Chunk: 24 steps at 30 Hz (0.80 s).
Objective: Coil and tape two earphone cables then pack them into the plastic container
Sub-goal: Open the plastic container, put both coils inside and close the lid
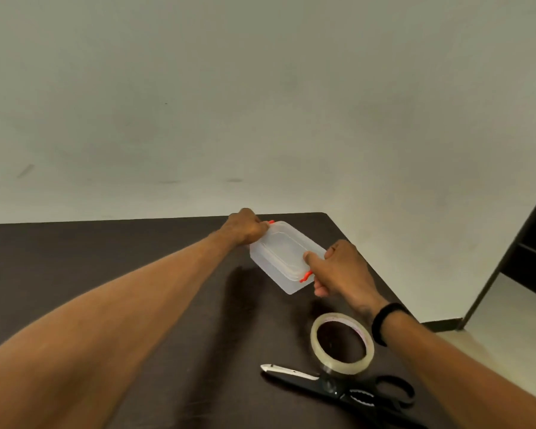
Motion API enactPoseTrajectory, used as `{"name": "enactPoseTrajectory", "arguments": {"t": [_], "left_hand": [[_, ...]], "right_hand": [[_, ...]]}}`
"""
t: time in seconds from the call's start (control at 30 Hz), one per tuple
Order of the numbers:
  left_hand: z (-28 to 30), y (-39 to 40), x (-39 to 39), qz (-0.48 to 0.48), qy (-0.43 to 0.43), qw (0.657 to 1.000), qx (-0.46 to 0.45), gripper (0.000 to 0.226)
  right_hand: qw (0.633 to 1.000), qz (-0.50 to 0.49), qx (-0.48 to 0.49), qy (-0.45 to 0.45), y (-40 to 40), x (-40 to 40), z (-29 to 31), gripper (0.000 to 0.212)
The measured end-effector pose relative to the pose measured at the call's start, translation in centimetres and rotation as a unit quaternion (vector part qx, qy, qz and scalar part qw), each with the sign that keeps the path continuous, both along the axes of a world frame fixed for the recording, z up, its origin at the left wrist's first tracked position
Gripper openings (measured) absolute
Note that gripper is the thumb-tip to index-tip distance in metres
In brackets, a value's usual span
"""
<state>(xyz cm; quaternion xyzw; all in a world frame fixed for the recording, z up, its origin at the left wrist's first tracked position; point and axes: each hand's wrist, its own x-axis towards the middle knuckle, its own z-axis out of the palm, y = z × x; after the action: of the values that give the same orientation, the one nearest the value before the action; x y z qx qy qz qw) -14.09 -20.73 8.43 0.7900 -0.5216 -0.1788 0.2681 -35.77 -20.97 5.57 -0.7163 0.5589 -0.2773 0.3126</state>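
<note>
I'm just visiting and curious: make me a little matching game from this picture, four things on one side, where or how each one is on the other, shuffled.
Things:
1. plastic container
2. tape roll
3. scissors
4. black wristband

States:
A. on the right wrist
B. lying on the table, blades closed
C. lid on, held at both ends by the two hands
D. lying flat between the scissors and the right wrist

Pairs: 1-C, 2-D, 3-B, 4-A

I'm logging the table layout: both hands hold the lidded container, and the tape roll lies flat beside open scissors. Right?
Nearly. The head view shows the scissors closed, not open. Otherwise correct: left hand and right hand hold the lidded container, tape roll flat beside them.
</note>
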Motion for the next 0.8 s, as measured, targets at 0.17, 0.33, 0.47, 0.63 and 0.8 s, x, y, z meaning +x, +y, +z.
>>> {"name": "enactPoseTrajectory", "arguments": {"t": [0.17,0.33,0.47,0.63,0.8], "left_hand": [[2.3,7.2,3.1,0.024,-0.015,0.999,-0.033,0.04],[3.0,17.1,5.7,0.061,-0.022,0.995,-0.079,0.045],[1.2,23.5,6.3,0.129,-0.052,0.987,-0.084,0.047],[-1.1,28.7,5.8,0.177,-0.058,0.979,-0.079,0.043],[-2.7,30.4,4.9,0.205,-0.069,0.973,-0.078,0.043]], "right_hand": [[0.994,0.036,-0.007,-0.105,1.7,1.2,2.0,0.032],[0.981,0.076,0.022,-0.179,6.5,4.4,2.4,0.027],[0.986,0.1,-0.003,-0.133,11.3,6.7,1.9,0.016],[0.989,0.119,-0.053,-0.065,15.9,7.8,0.9,0.018],[0.987,0.125,-0.099,-0.031,17.9,7.8,-0.6,0.029]]}}
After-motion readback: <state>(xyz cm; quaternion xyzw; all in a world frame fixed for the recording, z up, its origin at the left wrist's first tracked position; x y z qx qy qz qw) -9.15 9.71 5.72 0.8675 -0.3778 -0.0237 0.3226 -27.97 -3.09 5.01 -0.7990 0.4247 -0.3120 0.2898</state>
